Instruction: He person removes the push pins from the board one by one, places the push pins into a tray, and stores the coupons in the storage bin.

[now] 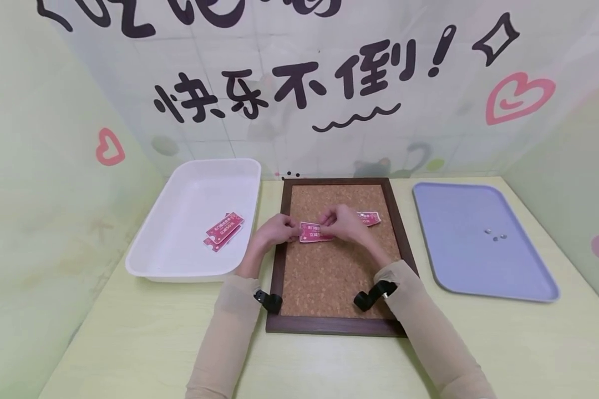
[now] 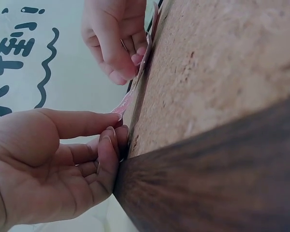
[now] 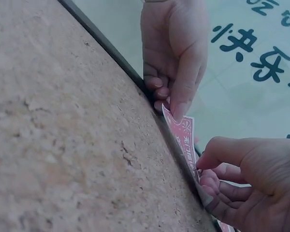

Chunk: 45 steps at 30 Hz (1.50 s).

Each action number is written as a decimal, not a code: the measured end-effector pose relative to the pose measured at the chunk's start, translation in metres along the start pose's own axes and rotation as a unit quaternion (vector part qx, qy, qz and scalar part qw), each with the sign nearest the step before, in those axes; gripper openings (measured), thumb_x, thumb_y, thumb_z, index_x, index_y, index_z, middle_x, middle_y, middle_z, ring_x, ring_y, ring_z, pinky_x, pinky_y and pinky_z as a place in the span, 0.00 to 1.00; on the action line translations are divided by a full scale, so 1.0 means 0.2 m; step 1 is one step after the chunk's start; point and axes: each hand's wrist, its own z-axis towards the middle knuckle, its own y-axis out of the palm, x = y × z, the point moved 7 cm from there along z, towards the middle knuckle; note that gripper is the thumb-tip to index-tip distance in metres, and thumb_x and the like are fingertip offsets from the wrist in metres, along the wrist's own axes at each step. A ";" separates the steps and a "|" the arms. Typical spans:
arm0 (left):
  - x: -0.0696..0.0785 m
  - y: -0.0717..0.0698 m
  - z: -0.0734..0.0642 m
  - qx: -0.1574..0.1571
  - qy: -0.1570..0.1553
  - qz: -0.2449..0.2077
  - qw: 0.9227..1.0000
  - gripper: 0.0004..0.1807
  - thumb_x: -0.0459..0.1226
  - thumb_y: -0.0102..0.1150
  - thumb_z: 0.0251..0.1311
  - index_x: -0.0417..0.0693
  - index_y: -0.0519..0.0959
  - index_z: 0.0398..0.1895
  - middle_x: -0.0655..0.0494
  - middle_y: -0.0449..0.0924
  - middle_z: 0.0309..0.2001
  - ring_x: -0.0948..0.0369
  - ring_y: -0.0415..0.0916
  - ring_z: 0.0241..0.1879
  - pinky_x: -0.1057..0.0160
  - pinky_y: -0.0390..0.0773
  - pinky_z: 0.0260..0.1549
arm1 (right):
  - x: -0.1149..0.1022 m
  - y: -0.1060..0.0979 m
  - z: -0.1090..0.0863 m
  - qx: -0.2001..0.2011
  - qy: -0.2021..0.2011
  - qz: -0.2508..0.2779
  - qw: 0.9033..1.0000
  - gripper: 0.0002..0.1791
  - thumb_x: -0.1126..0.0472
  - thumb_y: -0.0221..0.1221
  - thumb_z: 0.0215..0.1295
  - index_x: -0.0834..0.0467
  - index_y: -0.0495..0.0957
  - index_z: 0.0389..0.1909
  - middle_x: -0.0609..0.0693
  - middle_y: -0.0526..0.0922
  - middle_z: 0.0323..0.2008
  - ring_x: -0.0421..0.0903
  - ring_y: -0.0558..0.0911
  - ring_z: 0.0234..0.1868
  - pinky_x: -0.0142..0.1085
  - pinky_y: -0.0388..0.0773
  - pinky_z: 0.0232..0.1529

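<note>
A pink paper coupon (image 1: 311,233) with white print lies over the upper part of a framed cork board (image 1: 324,282). At its left end, my left hand (image 1: 281,229) pinches it between thumb and fingers; the left wrist view shows the coupon's edge (image 2: 124,104) at those fingertips. My right hand (image 1: 346,224) bends over the right end, thumb and fingers pinching there in the right wrist view. Whether those fingers also hold a small pin is hidden. A second coupon (image 1: 370,219) sits on the cork to the right, a shiny pin head (image 1: 362,215) on it.
To the left stands a white basin (image 1: 179,194) with overlapping pink coupons (image 1: 224,228) inside. A lavender tray (image 1: 474,266) on the right bears several small silver pins (image 1: 496,238). Behind the board (image 1: 335,181) rises a printed wall sheet (image 1: 289,138).
</note>
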 end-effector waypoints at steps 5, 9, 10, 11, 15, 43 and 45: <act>0.00 0.01 0.00 0.000 0.009 -0.002 1.000 0.19 0.32 0.58 0.68 0.46 0.68 0.17 0.58 0.66 0.19 0.63 0.62 0.22 0.67 0.62 0.25 | 0.00 -0.04 -0.05 0.000 0.012 -0.022 1.000 0.07 0.67 0.66 0.60 0.64 0.82 0.38 0.54 0.83 0.34 0.47 0.81 0.36 0.34 0.77 0.33; -0.01 0.01 -0.01 0.005 0.002 -0.003 1.000 0.18 0.32 0.58 0.69 0.46 0.69 0.18 0.58 0.66 0.20 0.63 0.63 0.22 0.67 0.63 0.25 | 0.00 -0.10 -0.08 0.016 0.001 -0.024 1.000 0.07 0.67 0.65 0.59 0.64 0.83 0.39 0.55 0.84 0.34 0.48 0.81 0.36 0.34 0.77 0.33; -0.01 0.01 -0.01 0.006 0.001 -0.002 1.000 0.19 0.32 0.58 0.69 0.46 0.69 0.18 0.58 0.66 0.19 0.63 0.63 0.22 0.67 0.62 0.25 | 0.00 -0.11 -0.09 0.021 -0.003 -0.026 0.999 0.07 0.67 0.64 0.59 0.64 0.83 0.39 0.55 0.84 0.34 0.48 0.81 0.36 0.34 0.77 0.33; -0.01 0.01 -0.02 0.006 0.002 0.000 1.000 0.19 0.32 0.58 0.69 0.46 0.69 0.18 0.58 0.66 0.19 0.63 0.62 0.22 0.67 0.62 0.25 | 0.01 -0.13 -0.10 0.027 -0.008 -0.027 0.999 0.08 0.66 0.64 0.59 0.64 0.83 0.39 0.55 0.84 0.34 0.48 0.81 0.36 0.35 0.77 0.35; 0.01 0.01 -0.03 0.006 0.015 0.005 1.000 0.21 0.31 0.57 0.69 0.46 0.67 0.15 0.58 0.65 0.17 0.63 0.60 0.20 0.67 0.61 0.24 | 0.02 -0.20 -0.14 0.059 -0.026 -0.035 0.997 0.08 0.66 0.63 0.59 0.64 0.84 0.38 0.55 0.85 0.34 0.49 0.82 0.37 0.37 0.78 0.38; 0.00 -0.35 -0.27 0.116 0.040 -0.054 0.991 0.10 0.33 0.55 0.72 0.32 0.77 0.44 0.37 0.80 0.38 0.48 0.78 0.37 0.57 0.79 0.38 | 0.32 -0.77 -0.50 0.200 -0.049 -0.041 0.978 0.11 0.63 0.62 0.68 0.68 0.83 0.42 0.62 0.86 0.35 0.28 0.78 0.29 0.23 0.73 0.29; -0.03 -0.39 -0.28 0.125 0.037 -0.054 0.990 0.10 0.33 0.55 0.72 0.31 0.77 0.44 0.38 0.80 0.37 0.52 0.77 0.35 0.61 0.79 0.36 | 0.36 -0.81 -0.52 0.207 -0.049 -0.038 0.976 0.12 0.63 0.61 0.69 0.69 0.83 0.44 0.62 0.86 0.35 0.27 0.78 0.29 0.22 0.72 0.29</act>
